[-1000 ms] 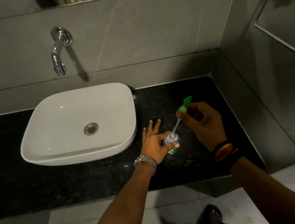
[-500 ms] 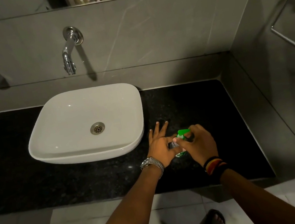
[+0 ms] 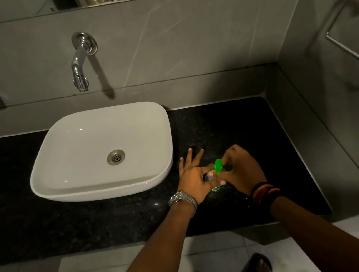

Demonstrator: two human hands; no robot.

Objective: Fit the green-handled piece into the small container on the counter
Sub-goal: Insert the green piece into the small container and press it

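The small container (image 3: 216, 187) stands on the black counter (image 3: 93, 223) right of the basin, mostly hidden by both hands. My left hand (image 3: 193, 177) steadies it with thumb and forefinger around its top, the other fingers spread toward the wall. The green-handled piece (image 3: 217, 166) sits on top of the container, only its green handle showing. My right hand (image 3: 242, 169) pinches that green top from the right.
A white vessel basin (image 3: 102, 151) sits left of the hands, under a chrome wall spout (image 3: 79, 64). A tiled side wall with a chrome towel rail (image 3: 352, 33) closes the right. The counter's front edge lies just below the wrists.
My right hand lowered the green-handled piece; its thin stem went down into the container until only the green handle shows. My left hand stayed on the container.
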